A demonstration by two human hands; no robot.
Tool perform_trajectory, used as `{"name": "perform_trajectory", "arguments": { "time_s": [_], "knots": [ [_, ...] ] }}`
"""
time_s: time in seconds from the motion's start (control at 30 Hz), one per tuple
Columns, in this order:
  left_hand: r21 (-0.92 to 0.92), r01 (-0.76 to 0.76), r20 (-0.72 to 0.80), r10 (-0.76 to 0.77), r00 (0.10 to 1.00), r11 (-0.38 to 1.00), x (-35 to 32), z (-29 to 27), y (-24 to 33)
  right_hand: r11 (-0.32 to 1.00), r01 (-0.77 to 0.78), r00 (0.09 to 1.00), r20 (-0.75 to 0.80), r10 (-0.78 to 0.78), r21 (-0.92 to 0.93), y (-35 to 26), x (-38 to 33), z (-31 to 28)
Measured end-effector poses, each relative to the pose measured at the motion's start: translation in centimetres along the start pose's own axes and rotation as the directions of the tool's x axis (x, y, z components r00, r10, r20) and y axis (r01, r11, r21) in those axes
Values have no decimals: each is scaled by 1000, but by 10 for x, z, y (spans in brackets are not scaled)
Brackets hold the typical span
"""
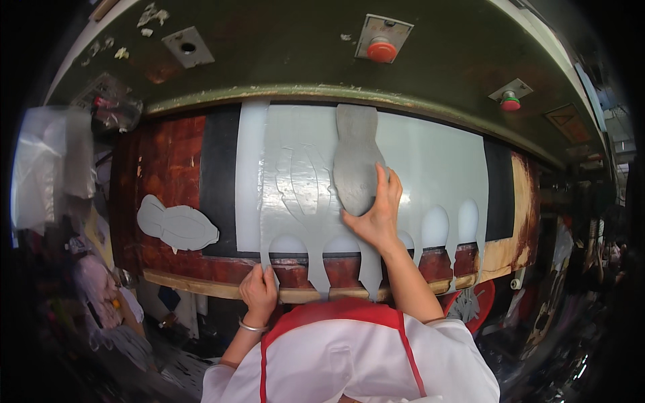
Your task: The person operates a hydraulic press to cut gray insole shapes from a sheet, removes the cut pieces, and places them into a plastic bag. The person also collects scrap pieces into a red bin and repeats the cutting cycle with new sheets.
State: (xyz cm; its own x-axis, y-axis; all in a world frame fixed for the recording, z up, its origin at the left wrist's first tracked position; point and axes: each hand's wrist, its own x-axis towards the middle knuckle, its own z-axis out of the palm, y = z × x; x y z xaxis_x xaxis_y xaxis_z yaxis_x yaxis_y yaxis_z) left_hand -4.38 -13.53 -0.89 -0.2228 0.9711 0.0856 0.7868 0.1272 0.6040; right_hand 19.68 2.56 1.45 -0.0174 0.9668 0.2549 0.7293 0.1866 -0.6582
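A light grey sheet (pixel 430 161) lies on a white board (pixel 249 174), with sole-shaped cut-outs and ragged strips along its near edge. On it rests a dark grey sole-shaped piece (pixel 356 148), narrow at the far end. My right hand (pixel 377 218) spans the near end of this piece, thumb at one edge and fingertips at the other. My left hand (pixel 259 292) is closed at the sheet's near left corner, pinching a strip there. Cut outlines mark the sheet left of the dark piece. Light grey sole-shaped pieces (pixel 178 225) lie at the left, apart from both hands.
A green machine beam (pixel 282 54) crosses the far side, bearing a red button (pixel 381 50) and another red button (pixel 510 102). A worn wooden edge (pixel 201 285) runs along the near side. A red bucket (pixel 485 302) with grey scraps stands below right.
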Motion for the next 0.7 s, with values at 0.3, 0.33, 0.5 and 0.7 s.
{"name": "perform_trajectory", "arguments": {
  "time_s": [0.3,0.33,0.5,0.7],
  "knots": [
    [69,16,-63,-12,998,997,98,20,9,975,-111,732,-648,211,191,70,164,-115],
    [90,10,-68,-4,998,996,111,22,10,980,-197,656,-740,149,23,79,180,-132],
    [157,10,-97,6,995,988,179,33,13,977,-209,672,-732,108,-47,86,209,-124],
    [259,25,-149,14,989,965,208,39,-10,981,-162,716,-697,43,-106,87,184,-111]
  ]
}}
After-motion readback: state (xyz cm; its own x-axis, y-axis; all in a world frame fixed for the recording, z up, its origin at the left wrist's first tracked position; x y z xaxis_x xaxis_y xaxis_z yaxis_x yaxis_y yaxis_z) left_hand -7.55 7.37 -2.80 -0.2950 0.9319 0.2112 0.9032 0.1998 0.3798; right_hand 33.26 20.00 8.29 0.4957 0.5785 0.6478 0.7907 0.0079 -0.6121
